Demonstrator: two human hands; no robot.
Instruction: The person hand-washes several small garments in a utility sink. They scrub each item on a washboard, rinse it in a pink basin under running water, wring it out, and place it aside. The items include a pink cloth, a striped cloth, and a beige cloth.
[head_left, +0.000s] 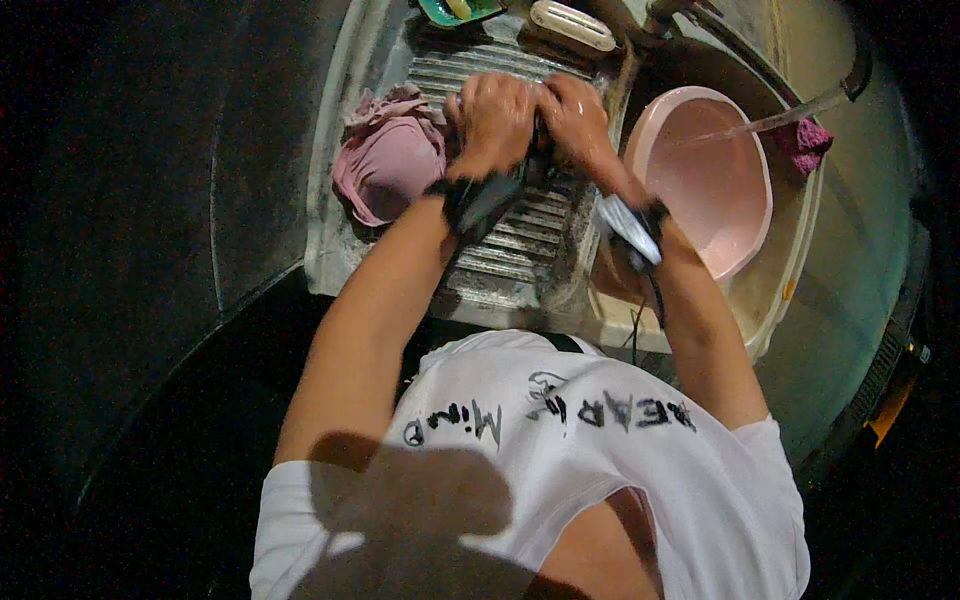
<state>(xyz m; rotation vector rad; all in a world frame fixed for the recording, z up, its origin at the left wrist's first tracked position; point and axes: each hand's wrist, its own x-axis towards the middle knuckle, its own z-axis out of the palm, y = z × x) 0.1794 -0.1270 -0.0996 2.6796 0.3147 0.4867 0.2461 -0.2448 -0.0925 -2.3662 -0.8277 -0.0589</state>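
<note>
My left hand (495, 116) and my right hand (577, 116) are close together over the ridged washboard (510, 259) of a laundry sink. Both are curled on a dark wet item (541, 154), probably cloth, that shows between them and is mostly hidden. A bunched pink cloth garment (394, 165) lies on the board just left of my left hand. To the right, a pink plastic basin (705, 172) stands in the sink bowl, and water runs into it from the tap (859, 79).
Beyond my hands are a long-handled or slotted pale scrubbing brush (574, 25) and a green dish (480, 13) with a yellowish piece in it. A magenta cloth (810, 146) lies by the sink's right rim (802, 255). A dark wall rises at left.
</note>
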